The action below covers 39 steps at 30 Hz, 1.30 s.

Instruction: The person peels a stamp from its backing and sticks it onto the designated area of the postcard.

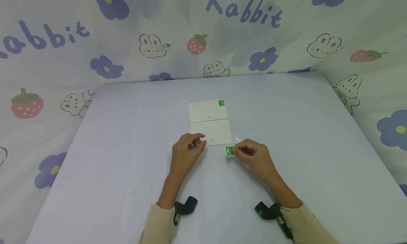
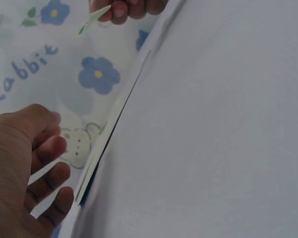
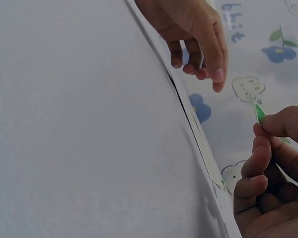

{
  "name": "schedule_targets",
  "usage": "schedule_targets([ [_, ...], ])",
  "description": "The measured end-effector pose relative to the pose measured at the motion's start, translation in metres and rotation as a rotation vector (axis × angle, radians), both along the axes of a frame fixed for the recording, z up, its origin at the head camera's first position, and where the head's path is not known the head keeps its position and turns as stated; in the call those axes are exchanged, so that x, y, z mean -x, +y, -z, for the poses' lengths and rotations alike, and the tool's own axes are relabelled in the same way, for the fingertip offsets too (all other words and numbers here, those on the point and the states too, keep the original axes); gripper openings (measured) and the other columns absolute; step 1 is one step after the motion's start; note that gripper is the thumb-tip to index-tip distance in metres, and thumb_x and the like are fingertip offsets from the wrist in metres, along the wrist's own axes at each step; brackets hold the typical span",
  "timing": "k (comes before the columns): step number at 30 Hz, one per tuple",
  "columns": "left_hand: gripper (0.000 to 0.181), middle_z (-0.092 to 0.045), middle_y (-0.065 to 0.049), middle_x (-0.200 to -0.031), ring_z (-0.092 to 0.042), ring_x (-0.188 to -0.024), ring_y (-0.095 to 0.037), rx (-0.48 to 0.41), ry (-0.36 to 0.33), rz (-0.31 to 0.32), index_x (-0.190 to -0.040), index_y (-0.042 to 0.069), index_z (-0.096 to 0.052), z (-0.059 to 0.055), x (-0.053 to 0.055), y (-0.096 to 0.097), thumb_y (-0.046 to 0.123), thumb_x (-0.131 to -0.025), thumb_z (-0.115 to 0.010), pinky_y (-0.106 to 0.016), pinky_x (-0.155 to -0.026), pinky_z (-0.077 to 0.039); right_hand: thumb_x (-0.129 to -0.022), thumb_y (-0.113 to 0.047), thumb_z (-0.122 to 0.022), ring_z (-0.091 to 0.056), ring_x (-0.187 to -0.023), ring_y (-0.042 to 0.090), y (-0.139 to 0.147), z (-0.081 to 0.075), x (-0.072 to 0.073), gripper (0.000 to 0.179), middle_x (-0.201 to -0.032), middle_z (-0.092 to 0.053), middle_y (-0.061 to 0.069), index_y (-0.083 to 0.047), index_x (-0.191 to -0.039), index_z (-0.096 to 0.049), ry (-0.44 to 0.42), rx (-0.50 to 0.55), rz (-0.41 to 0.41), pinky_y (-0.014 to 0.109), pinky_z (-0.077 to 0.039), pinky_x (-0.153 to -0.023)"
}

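Two white paper rectangles, envelopes or cards, lie edge to edge on the table. The far one (image 1: 203, 113) bears a green stamp (image 1: 221, 102) in its upper right corner; the near one (image 1: 216, 129) has small print near its lower edge. My right hand (image 1: 254, 155) pinches another green stamp (image 1: 229, 151) with a white border between thumb and forefinger, just off the near paper's lower right corner. In the right wrist view this stamp (image 3: 259, 113) is edge-on. My left hand (image 1: 187, 152), fingers loosely bent and holding nothing, is over the near paper's lower left corner; contact cannot be told.
A pale cloth covers the table (image 1: 127, 131). Beside my right fingertips is a small shiny clear piece (image 1: 236, 140). Printed curtains (image 1: 178, 32) stand at the back and sides. Wrist cameras (image 1: 187, 205) sit on both forearms.
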State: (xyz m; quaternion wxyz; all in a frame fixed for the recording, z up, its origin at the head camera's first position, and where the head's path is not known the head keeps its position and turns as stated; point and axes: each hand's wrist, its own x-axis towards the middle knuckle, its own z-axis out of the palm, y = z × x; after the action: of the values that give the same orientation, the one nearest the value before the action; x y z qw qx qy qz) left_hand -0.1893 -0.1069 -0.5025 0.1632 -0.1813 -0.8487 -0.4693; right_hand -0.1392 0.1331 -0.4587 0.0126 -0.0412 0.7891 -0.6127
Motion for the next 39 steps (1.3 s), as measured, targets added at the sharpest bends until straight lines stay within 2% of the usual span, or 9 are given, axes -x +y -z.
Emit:
schedule_targets([
  [8, 0.018, -0.066, 0.001, -0.086, -0.059, -0.08, -0.015, -0.007, -0.017, -0.03, -0.104, 0.01, -0.076, 0.002, 0.007, -0.009, 0.008, -0.087, -0.078, -0.03, -0.069, -0.05, -0.09, -0.001, -0.072, -0.062, -0.082, 0.019, -0.001, -0.003, -0.001, 0.004, -0.091, -0.07, 0.008, 0.002, -0.092, -0.073, 0.015, -0.016, 0.01, 0.024, -0.052, -0.073],
  [14, 0.02, -0.067, -0.001, -0.087, -0.059, -0.08, -0.018, 0.007, -0.002, -0.032, -0.105, 0.009, -0.076, 0.004, 0.01, -0.014, 0.01, -0.086, -0.08, -0.033, -0.069, -0.049, -0.09, -0.001, -0.072, -0.061, -0.082, 0.019, -0.001, -0.003, -0.001, 0.004, -0.091, -0.069, 0.009, 0.002, -0.092, -0.073, 0.017, -0.019, 0.019, 0.023, -0.052, -0.072],
  [19, 0.019, -0.066, -0.003, -0.089, -0.057, -0.084, -0.019, 0.016, -0.042, -0.067, -0.106, 0.009, -0.075, 0.003, 0.012, -0.019, 0.01, -0.087, -0.078, -0.035, -0.073, -0.047, -0.09, -0.001, -0.072, -0.061, -0.082, 0.018, -0.001, -0.002, -0.001, 0.003, -0.091, -0.069, 0.008, 0.001, -0.092, -0.074, 0.016, -0.016, 0.032, 0.022, -0.052, -0.072],
  [23, 0.019, -0.066, -0.004, -0.092, -0.056, -0.087, -0.02, 0.03, -0.069, -0.077, -0.107, 0.01, -0.075, 0.004, 0.014, -0.022, 0.011, -0.088, -0.078, -0.036, -0.076, -0.045, -0.09, -0.001, -0.073, -0.061, -0.081, 0.017, -0.001, -0.001, -0.001, 0.003, -0.091, -0.069, 0.009, 0.001, -0.092, -0.074, 0.015, -0.014, 0.034, 0.022, -0.052, -0.072],
  [39, 0.023, -0.063, -0.004, -0.098, -0.054, -0.094, -0.021, 0.115, -0.076, -0.118, -0.109, 0.01, -0.075, 0.008, 0.016, -0.028, 0.014, -0.087, -0.08, -0.036, -0.082, -0.043, -0.09, 0.0, -0.072, -0.059, -0.081, 0.02, -0.002, -0.003, 0.0, 0.003, -0.091, -0.068, 0.01, 0.003, -0.092, -0.073, 0.042, -0.014, 0.038, 0.023, -0.051, -0.071],
])
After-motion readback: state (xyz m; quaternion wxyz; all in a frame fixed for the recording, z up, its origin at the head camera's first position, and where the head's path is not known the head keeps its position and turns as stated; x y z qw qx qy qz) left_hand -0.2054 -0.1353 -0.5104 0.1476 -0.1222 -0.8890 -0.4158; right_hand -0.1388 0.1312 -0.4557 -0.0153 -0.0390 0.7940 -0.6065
